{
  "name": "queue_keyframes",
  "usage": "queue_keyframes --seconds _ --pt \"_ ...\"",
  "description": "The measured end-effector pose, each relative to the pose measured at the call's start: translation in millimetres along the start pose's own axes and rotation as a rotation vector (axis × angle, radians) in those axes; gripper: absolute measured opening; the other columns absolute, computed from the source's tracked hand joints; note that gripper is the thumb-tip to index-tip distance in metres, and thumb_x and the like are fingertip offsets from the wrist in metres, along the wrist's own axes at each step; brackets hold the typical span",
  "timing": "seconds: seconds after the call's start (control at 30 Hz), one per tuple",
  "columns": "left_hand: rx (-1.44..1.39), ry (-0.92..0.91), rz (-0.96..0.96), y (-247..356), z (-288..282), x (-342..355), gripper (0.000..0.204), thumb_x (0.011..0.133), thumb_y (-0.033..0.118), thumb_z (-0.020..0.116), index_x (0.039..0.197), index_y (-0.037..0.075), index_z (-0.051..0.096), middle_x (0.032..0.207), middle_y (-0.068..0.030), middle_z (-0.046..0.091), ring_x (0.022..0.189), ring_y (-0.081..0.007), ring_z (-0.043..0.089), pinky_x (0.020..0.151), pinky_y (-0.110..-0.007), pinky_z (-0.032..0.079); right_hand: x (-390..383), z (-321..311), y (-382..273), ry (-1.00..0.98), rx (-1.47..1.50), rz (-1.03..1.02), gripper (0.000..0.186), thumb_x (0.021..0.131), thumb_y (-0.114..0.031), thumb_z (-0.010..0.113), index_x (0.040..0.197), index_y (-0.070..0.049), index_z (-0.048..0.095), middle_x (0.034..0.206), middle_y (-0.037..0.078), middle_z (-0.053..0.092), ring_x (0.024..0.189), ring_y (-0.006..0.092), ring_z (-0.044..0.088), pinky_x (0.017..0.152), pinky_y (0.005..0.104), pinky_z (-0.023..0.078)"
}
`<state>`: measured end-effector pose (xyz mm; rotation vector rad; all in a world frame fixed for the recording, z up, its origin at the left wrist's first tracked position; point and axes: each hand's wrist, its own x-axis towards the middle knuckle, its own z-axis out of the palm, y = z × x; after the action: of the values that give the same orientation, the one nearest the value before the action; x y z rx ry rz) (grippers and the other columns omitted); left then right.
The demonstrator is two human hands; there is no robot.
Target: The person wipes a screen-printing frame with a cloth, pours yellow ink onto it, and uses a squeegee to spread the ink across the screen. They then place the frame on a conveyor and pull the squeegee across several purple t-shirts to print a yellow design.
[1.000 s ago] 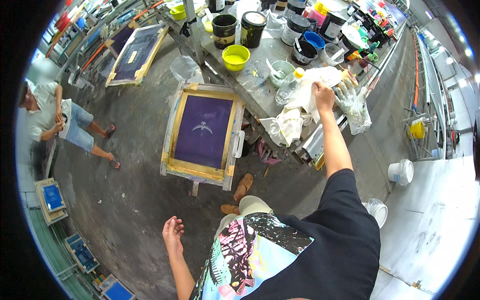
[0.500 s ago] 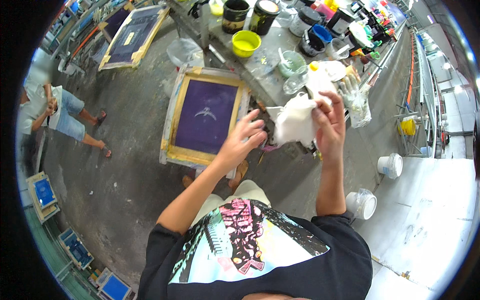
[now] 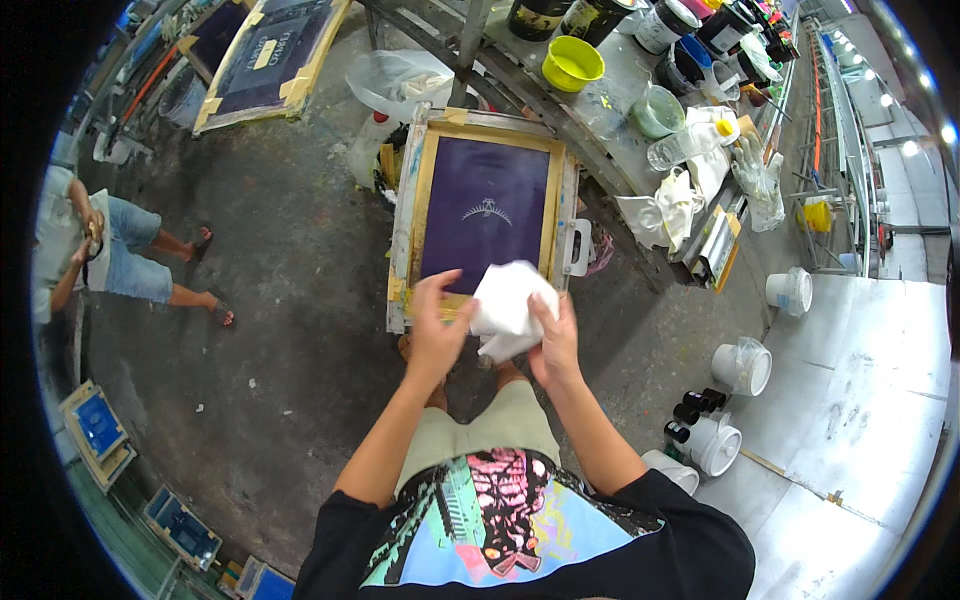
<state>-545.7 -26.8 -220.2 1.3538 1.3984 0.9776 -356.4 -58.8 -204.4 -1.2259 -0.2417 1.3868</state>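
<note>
A crumpled white cloth (image 3: 515, 300) is pinched in my right hand (image 3: 560, 345), in front of my body. My left hand (image 3: 432, 335) is at the cloth's left side, fingers apart, its thumb close to the fabric; whether it touches is not plain. Just beyond both hands stands a screen-printing frame (image 3: 485, 215) with dark purple mesh, a pale arched design and yellowish tape round the border. The cloth overlaps the lower part of this frame in the view. More white cloth (image 3: 675, 208) hangs over the table edge to the right.
The worktable (image 3: 610, 130) holds a yellow bowl (image 3: 573, 65), a clear bottle (image 3: 690, 143), a cup (image 3: 658, 110) and several ink tubs. A stained glove (image 3: 760, 185) hangs from its edge. Another screen (image 3: 270, 60) leans at far left. A person (image 3: 130, 235) stands left; white buckets (image 3: 742, 367) stand right.
My right hand has brought the white cloth from the table edge leftward and nearer to my body. My left hand has drawn back towards me beside it. The view has shifted.
</note>
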Motion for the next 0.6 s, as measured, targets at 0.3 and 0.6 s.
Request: queue_keyframes --seconds 0.3,0.6 --pt "-0.047 0.373 -0.341 -167.9 -111.9 -16.3 0.044 0.104 0.028 0.065 0.140 0.005 0.054 0.129 -0.0066 0.059 0.103 -0.0133 0.058 0.084 -0.029 0.046 169.2 -18.4 60.9 -0.204 -1.702 -0.903 0.040 0.096 -0.032 0.071 0.130 -0.015 0.063 0.160 0.013 0.043 0.148 0.0395 0.038 0.119 0.0585 0.030" --pt "-0.324 0.473 -0.452 -235.9 -5.3 -10.0 0.053 0.113 0.046 0.038 0.136 0.001 0.053 0.127 -0.0133 0.060 0.120 -0.0232 0.058 0.104 -0.038 0.044 329.2 56.0 103.1 0.276 -1.763 -1.087 0.057 0.107 -0.036 0.038 0.158 -0.009 0.040 0.168 0.020 0.027 0.156 0.0385 0.025 0.125 0.0587 0.017"
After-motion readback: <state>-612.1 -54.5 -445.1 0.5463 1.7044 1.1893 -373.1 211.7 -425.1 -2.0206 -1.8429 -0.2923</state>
